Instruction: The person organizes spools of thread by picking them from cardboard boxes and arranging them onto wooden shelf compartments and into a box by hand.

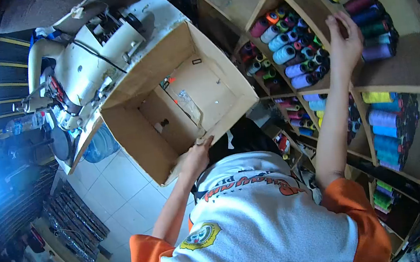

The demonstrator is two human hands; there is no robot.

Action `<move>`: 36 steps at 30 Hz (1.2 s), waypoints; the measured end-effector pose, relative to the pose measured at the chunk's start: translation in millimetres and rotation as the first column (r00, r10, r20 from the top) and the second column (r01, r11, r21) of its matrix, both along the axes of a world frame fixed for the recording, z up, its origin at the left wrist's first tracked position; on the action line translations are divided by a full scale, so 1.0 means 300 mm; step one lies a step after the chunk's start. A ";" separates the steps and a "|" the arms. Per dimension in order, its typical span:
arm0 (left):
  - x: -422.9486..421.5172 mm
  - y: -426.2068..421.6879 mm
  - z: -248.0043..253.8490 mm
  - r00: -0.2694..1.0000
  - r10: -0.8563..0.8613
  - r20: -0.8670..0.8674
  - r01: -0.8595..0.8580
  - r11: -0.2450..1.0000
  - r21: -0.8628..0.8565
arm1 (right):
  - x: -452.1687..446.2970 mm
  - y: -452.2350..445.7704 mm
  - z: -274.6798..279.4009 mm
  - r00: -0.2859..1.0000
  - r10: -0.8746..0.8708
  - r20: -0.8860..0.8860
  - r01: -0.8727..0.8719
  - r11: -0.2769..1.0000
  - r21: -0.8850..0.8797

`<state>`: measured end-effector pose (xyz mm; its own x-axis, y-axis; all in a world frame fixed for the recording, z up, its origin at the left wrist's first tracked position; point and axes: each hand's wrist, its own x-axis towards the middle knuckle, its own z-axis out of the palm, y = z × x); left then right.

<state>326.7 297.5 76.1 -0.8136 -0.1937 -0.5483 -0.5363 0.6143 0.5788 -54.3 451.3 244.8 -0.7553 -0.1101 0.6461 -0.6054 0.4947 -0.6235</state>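
Cardboard box [137, 140], its open top facing up, slants with its long axis running along the edge pinched in the left hand [195, 160]. Plain brown and worn, it carries small scraps — some orange-red — on its bottom. Its body stretches away beyond the grip, which clasps the near long wall around its middle. Past the box's far side, a white sewing machine [81, 68] sits on a table. Well to the grip's right, the right hand [346, 41] — fingers loosely parted — hovers before shelved thread cones [376, 29].
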 end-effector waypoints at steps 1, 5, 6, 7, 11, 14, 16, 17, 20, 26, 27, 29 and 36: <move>0.027 0.004 0.018 1.000 -0.013 -0.007 0.013 0.999 -0.049 | 0.039 0.003 -0.004 1.000 0.010 0.018 -0.010 1.000 -0.014; 0.168 0.037 0.185 0.987 0.145 -0.073 -0.146 0.989 -0.008 | 0.082 0.046 -0.061 0.982 0.156 0.103 -0.129 0.964 -0.231; 0.203 0.065 0.246 0.980 0.197 -0.017 -0.197 0.980 -0.001 | 0.122 0.054 -0.052 0.971 0.179 0.158 -0.135 0.958 -0.255; 0.248 0.094 0.292 0.968 0.249 0.039 -0.249 0.969 0.000 | 0.160 0.058 -0.038 0.957 0.203 0.210 -0.139 0.949 -0.283; 0.458 0.133 0.404 0.945 0.291 -0.148 -0.311 0.940 -0.139 | 0.262 0.118 -0.077 0.925 0.206 0.318 -0.107 0.947 -0.303; 0.597 0.170 0.507 0.877 0.477 -0.053 -0.478 0.859 -0.184 | 0.342 0.202 -0.160 0.891 0.269 0.366 -0.107 0.908 -0.405; 0.737 0.161 0.535 0.868 0.497 0.008 -0.474 0.832 -0.289 | 0.371 0.290 -0.235 0.858 0.396 0.327 -0.197 0.842 -0.502; 0.807 0.160 0.522 0.839 0.542 -0.053 -0.538 0.808 -0.240 | 0.392 0.336 -0.251 0.867 0.356 0.350 -0.182 0.879 -0.441; 0.977 0.120 0.476 0.797 0.604 0.013 -0.570 0.760 -0.314 | 0.485 0.440 -0.283 0.890 0.281 0.358 -0.113 0.899 -0.424; 1.428 -0.115 0.010 0.804 0.593 -0.051 -0.583 0.767 -0.268 | 0.802 0.649 -0.312 0.849 0.021 0.527 0.069 0.986 -0.151; 1.499 -0.165 -0.101 0.832 0.553 -0.047 -0.537 0.779 -0.326 | 0.872 0.668 -0.341 0.826 0.010 0.564 0.105 0.980 -0.172; 1.599 -0.267 -0.340 0.882 0.470 -0.034 -0.437 0.790 -0.430 | 1.022 0.717 -0.410 0.809 -0.066 0.584 0.098 0.995 -0.023; 1.799 -0.457 -1.069 0.818 0.568 0.093 -0.475 0.757 -0.449 | 1.476 0.964 -0.830 0.619 -0.330 0.712 0.139 0.939 0.314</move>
<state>866.3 160.3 -244.7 -0.3949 -0.7860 -0.4756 -0.9186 0.3472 0.1890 388.5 740.4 -4.1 -0.9823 0.0845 -0.1672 0.1758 0.7241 -0.6669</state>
